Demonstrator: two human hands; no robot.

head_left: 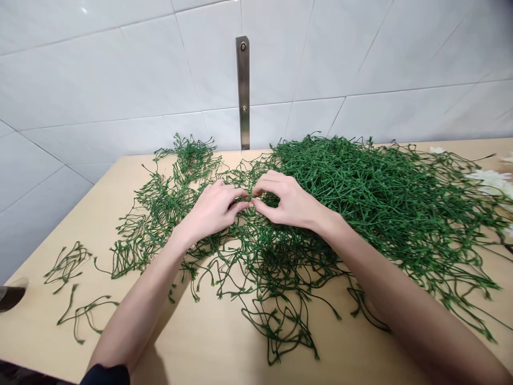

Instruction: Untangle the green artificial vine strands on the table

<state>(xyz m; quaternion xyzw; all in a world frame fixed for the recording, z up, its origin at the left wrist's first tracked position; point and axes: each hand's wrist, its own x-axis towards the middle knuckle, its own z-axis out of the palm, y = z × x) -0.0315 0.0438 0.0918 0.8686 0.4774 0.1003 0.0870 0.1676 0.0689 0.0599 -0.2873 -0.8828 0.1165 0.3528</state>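
Observation:
Both hands meet fingertip to fingertip over a spread of thin green artificial stems. My left hand [219,206] has thumb and forefinger pinched together at its right side, on a green stem as far as I can make out. Facing it, my right hand [282,199] pinches at nearly the same spot, its thumb below and fingers curled above. The stem's ends are lost among the others. A big heap of green stems [360,187] rises to the right of my right hand, and a looser, flatter pile of stems [156,214] lies left of my left hand.
The wooden table [208,342] stands against a white tiled wall [120,80] with a metal bracket [243,91]. White artificial flowers [491,183] lie at the right edge. A few stray stems [84,315] and a dark round object [11,297] are at the left.

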